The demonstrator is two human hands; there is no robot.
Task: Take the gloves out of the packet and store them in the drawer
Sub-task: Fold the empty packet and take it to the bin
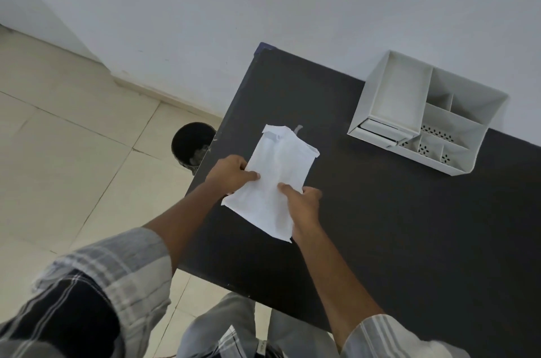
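Surface (pixel 409 226) dark, lying against a pale wall, white organizer (pixel 430 114) with a small drawer (pixel 380 131) sitting at its far edge, white packet (pixel 272 179) being held above it, left hand (pixel 231 173) and right hand (pixel 303 204) both clamping its edges.

Illumination is dim, soft and even, with a cool grey cast; no light source is in view. Shadows are faint and no glare appears. The dark worktop (pixel 395 211) shows almost no surface detail. The white packet (pixel 275 179) is the brightest area, its texture washed out. Wide-angle distortion bends straight lines toward the frame edges. The sleeves at the bottom corners are blurred.
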